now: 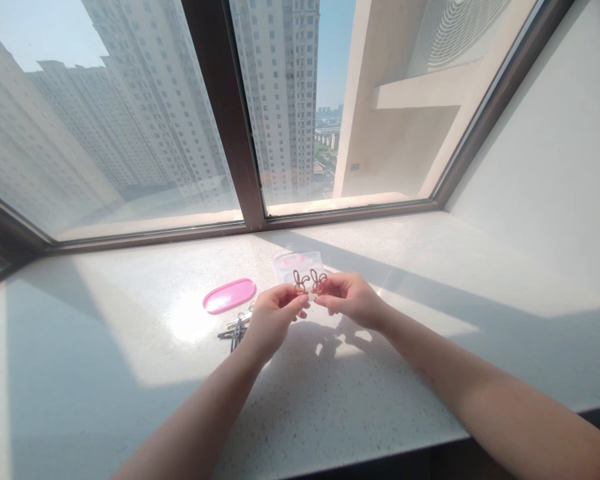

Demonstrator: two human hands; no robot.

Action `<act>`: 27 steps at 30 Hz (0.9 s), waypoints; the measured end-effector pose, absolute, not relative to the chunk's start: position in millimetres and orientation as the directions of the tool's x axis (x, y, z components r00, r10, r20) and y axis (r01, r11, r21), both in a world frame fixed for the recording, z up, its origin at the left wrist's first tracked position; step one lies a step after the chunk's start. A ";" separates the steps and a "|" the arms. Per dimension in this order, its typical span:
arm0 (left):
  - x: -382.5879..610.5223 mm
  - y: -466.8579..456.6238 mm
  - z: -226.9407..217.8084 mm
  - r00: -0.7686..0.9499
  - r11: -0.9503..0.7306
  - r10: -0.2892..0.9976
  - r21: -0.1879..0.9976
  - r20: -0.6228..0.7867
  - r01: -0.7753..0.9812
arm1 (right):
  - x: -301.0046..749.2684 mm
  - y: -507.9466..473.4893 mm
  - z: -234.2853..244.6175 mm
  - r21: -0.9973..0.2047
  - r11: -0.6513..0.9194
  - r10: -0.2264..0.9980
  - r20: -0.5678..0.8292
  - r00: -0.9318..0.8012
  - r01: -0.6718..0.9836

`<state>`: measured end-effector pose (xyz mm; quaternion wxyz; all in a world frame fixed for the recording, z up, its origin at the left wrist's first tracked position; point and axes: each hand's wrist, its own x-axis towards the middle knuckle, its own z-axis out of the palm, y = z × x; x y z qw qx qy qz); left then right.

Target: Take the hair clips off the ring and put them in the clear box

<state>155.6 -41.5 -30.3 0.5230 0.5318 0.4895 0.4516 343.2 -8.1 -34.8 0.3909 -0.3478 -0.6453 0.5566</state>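
Observation:
My left hand [275,313] pinches a small brown rabbit-shaped hair clip [299,280] between thumb and fingers. A matching rabbit-shaped hair clip [318,280] is in the pinch of my right hand [350,299]. The two clips are held up side by side above the sill, ears upward, with a narrow gap between them. Just left of my left hand lies a small heap of dark and light hair clips [237,331], partly hidden by that hand. Behind it rests a pink oval tray [230,295]. A clear plastic bag [285,265] with a pink mark lies flat behind my hands.
The speckled pale windowsill [360,413] carries everything, with its front edge near me. A brown window frame [245,133] and glass panes bound the back. A white wall [550,167] rises at the right. Bright sun patches and shadows cross the surface.

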 end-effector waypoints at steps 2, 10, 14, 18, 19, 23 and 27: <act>155.4 -41.7 -30.6 0.112 0.028 0.993 0.998 -0.033 0.050 | 343.4 -8.5 -34.7 -0.990 0.142 0.884 0.119 -0.452 0.016; 155.4 -43.0 -29.1 0.114 0.026 0.993 0.998 -0.033 0.061 | 343.8 -8.7 -35.8 -0.987 0.160 0.885 0.138 -0.445 0.012; 155.4 -42.3 -28.6 0.116 0.029 0.993 0.998 -0.035 0.053 | 343.6 -8.5 -35.1 -0.988 0.156 0.884 0.136 -0.447 0.007; 155.4 -41.4 -29.2 0.110 0.030 0.993 0.999 -0.035 0.045 | 343.1 -9.5 -33.9 -0.990 0.143 0.888 0.127 -0.441 0.004; 155.5 -41.4 -29.3 0.109 0.032 0.993 0.999 -0.036 0.044 | 343.0 -9.7 -33.6 -0.990 0.144 0.888 0.127 -0.442 0.005; 155.7 -42.2 -29.6 0.110 0.034 0.993 0.999 -0.038 0.041 | 342.6 -10.1 -32.5 -0.989 0.146 0.886 0.127 -0.446 0.009; 155.4 -42.7 -29.1 0.108 0.034 0.993 0.999 -0.038 0.042 | 342.3 -10.6 -31.3 -0.990 0.140 0.888 0.121 -0.443 0.011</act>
